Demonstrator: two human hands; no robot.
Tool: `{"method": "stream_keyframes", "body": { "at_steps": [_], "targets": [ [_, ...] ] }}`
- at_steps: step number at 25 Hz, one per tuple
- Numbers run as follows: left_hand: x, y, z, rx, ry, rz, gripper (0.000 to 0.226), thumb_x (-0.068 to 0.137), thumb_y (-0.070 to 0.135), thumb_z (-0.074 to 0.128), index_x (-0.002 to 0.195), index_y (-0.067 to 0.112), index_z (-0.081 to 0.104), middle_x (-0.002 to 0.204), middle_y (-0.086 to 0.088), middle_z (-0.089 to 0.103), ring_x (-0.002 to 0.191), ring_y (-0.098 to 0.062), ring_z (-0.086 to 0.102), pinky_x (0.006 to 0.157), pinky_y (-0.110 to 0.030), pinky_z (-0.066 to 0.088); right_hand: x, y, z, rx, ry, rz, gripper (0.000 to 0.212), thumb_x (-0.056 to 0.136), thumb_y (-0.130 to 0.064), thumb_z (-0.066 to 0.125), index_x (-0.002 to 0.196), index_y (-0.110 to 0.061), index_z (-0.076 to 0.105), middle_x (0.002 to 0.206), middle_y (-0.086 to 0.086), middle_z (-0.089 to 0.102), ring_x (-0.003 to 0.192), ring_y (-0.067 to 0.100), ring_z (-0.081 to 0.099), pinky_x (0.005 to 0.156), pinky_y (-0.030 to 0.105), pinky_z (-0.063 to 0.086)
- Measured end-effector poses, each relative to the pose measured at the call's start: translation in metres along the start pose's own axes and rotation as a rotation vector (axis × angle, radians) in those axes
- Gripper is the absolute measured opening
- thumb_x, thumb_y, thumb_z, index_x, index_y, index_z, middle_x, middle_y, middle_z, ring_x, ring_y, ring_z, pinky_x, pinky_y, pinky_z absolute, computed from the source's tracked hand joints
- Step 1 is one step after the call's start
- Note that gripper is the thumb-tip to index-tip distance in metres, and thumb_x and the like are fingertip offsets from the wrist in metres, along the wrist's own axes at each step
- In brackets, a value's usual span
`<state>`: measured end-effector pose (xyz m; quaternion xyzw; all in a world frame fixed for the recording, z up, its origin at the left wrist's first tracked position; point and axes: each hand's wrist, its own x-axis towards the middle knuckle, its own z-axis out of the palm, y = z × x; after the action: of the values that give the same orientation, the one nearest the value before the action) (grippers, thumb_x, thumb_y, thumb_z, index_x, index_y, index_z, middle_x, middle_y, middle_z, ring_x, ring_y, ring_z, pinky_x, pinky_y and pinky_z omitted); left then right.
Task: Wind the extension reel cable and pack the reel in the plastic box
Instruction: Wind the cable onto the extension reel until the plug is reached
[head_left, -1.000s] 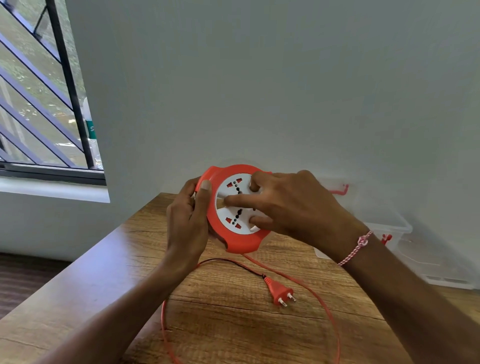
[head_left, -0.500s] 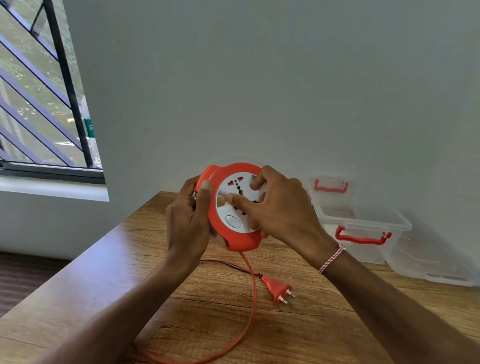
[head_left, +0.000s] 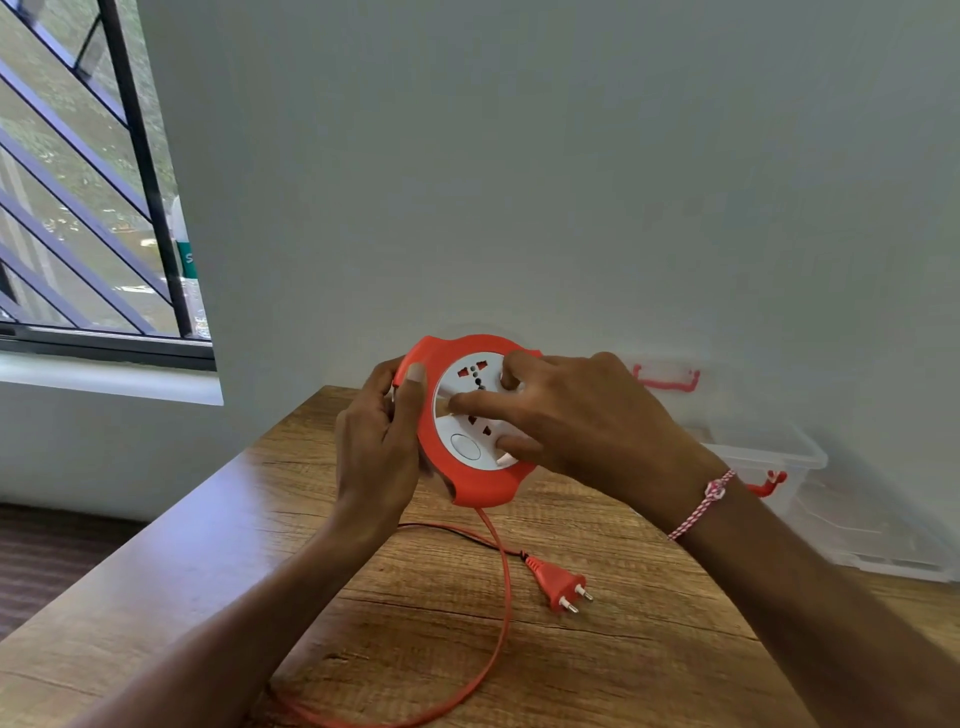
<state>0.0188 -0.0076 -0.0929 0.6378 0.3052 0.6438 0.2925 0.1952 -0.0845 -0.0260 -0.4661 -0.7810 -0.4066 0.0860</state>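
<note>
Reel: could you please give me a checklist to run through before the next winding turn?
1. Grip: left hand holds reel by its rim: ok.
2. Drive: right hand fingers press on the white face: ok.
3. Knots: cable shows none: ok, though its loop leaves the frame.
4. Winding finished: not ok; loose cable lies on the table.
5. Snags: plug lies free: ok.
6. Packing: box open: cannot tell.
</note>
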Motion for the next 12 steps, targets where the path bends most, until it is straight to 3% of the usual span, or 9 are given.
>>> {"method": "stream_keyframes", "body": {
  "at_steps": [3,6,12],
  "targets": [
    [-0.001,-0.002,0.001,0.013,-0.006,0.024,0.048,0.098,0.048,0.044,0.131,0.017,0.061,0.100,0.013,0.075,0.082,-0.007,0.077,0.062,-0.021,0.061,0.000,-0.003,0.002,0.052,0.071,0.035,0.064,0.076,-0.053,0.081,0.134,-0.034,0.061,0.102,0.008,0.075,0.073,0.025,0.073,0.056,0.027,0.052],
    [-0.001,-0.003,0.001,0.028,0.003,0.033,0.042,0.100,0.049,0.044,0.127,0.022,0.062,0.091,0.018,0.075,0.081,-0.006,0.076,0.063,-0.023,0.062,0.001,-0.008,0.004,0.157,0.079,0.149,0.063,0.080,-0.061,0.073,0.134,-0.032,0.061,0.103,0.005,0.077,0.076,0.024,0.073,0.062,0.028,0.054],
    [-0.004,-0.002,0.001,0.098,-0.006,0.099,0.032,0.100,0.054,0.043,0.119,0.036,0.062,0.089,0.009,0.074,0.075,-0.015,0.074,0.062,-0.047,0.063,-0.001,-0.028,0.011,0.237,0.163,0.349,0.066,0.074,-0.068,0.072,0.118,-0.019,0.064,0.088,0.002,0.076,0.065,0.021,0.070,0.055,0.024,0.050]
  ]
}}
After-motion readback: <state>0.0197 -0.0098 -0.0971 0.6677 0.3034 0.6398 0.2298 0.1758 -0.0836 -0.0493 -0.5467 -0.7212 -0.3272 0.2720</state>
